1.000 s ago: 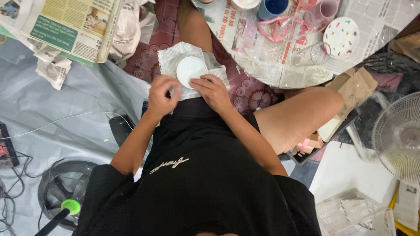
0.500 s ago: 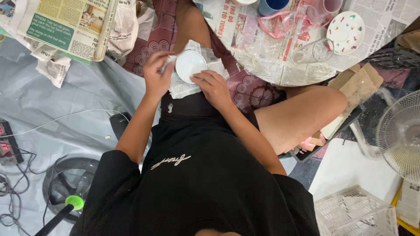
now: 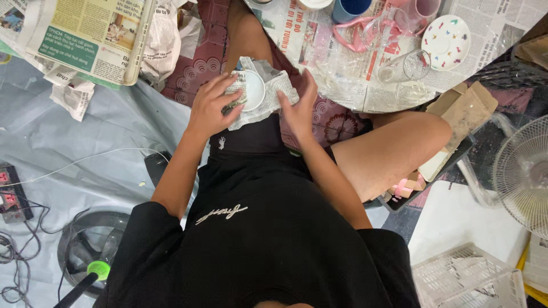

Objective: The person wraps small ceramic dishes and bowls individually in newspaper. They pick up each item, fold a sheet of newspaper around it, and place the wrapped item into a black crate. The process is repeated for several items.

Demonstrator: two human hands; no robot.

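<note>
A small white round dish [image 3: 252, 89] lies on a crumpled sheet of newspaper [image 3: 279, 85] resting on my left thigh. My left hand [image 3: 212, 105] presses the paper's left edge against the dish, fingers curled over it. My right hand [image 3: 299, 108] touches the paper's right side with its fingers spread and upright. Both of my forearms reach out from black clothing at the bottom of the view.
A newspaper-covered surface [image 3: 354, 91] ahead carries a spotted white plate [image 3: 446, 41], a clear glass [image 3: 403, 66], a blue cup [image 3: 349, 8] and a pink cup [image 3: 425, 8]. Folded newspapers [image 3: 91, 34] lie upper left. A fan [image 3: 522, 171], white basket [image 3: 468, 276] and power strip [image 3: 12, 191] surround me.
The dish and paper have shifted up along my thigh. My left hand now folds the paper over the dish's left side, and my right hand has moved from the dish to the paper's right edge.
</note>
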